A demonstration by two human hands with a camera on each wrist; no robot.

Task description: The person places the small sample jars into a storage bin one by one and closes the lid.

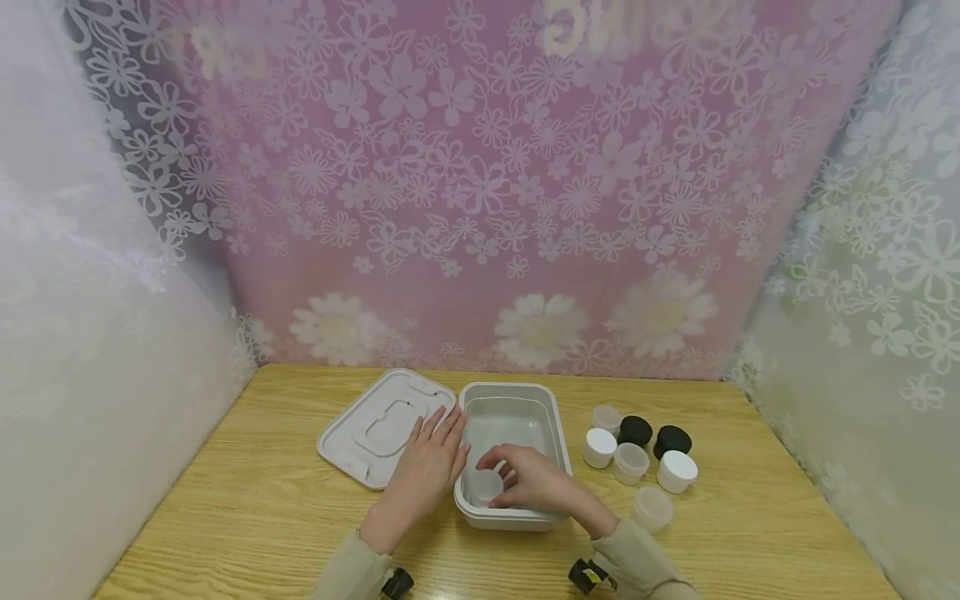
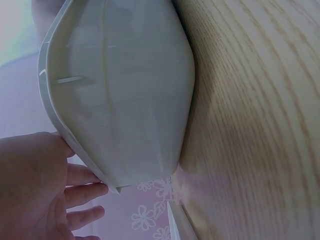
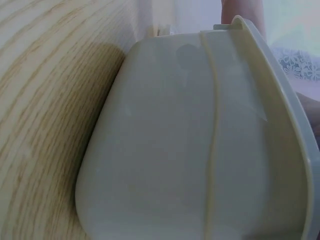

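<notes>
A white rectangular plastic container (image 1: 555, 425) sits on the table without its lid. Down in its near left corner, my right hand (image 1: 536, 479) holds a small translucent round jar (image 1: 485, 486) between thumb and curled fingers. My left hand (image 1: 429, 462) lies along the container's left rim with fingers extended; in the left wrist view this hand (image 2: 45, 185) touches the rim from outside. The right wrist view is filled by the container's outer wall (image 3: 165, 135), which hides the jar and most of the right hand.
The white lid (image 1: 386, 429) lies left of the container, partly under the left hand. To the right stand several small round jars: white (image 1: 677, 472), black (image 1: 635, 431) and translucent (image 1: 653, 510). A flowered curtain (image 1: 480, 183) hangs behind the wooden table (image 1: 225, 500).
</notes>
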